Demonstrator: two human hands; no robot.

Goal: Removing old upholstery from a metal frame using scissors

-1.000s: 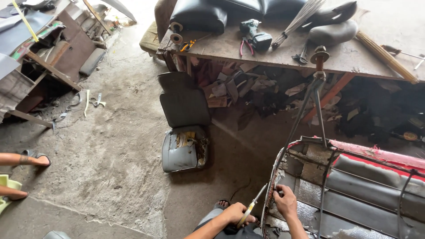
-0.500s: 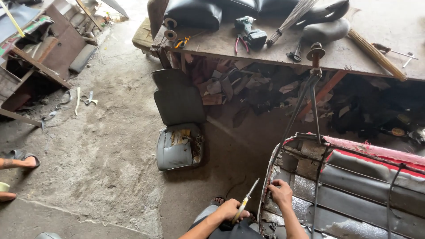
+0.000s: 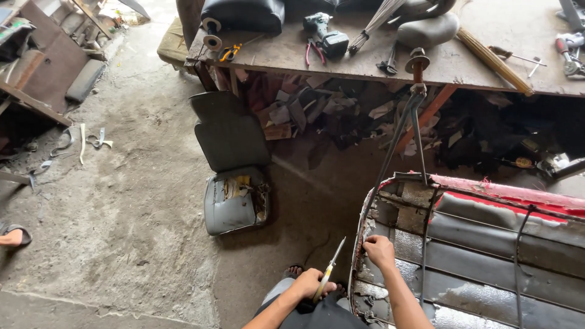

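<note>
The left hand grips a thin screwdriver while the right hand pinches the red cover edge on the seat frame, so I judge prying comes next, needing a careful tip.

Workbench: I see a worn wooden table running across the top of the frame.
On the bench: a cordless drill, red-handled pliers, a black cushion, a bundle of thin rods and a long wooden stick.
Under the bench: a dark heap of scraps.
Floor: a grey folded car seat lies on bare concrete.
Far left: I make out a sandalled foot of another person.
</note>
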